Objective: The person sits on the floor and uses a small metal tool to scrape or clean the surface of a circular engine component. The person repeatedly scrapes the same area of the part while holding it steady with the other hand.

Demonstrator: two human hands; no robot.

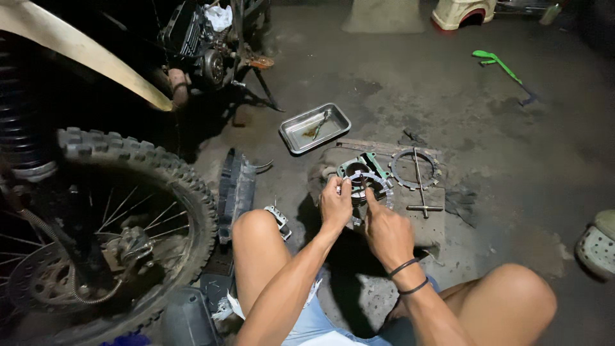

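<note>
Fingers of left hand [335,204] and right hand [386,232] are pinched on a toothed metal ring [375,186], held just above a round clutch assembly [356,172] on a green-edged part. Both are set on a flat board [430,221] on the floor. A second toothed ring [402,168] lies beside it on the board, with a T-handle wrench [420,186] laid across. A steel tray [314,128] sits beyond, well apart. A knobby motorcycle wheel [115,224] is seen at far left.
</note>
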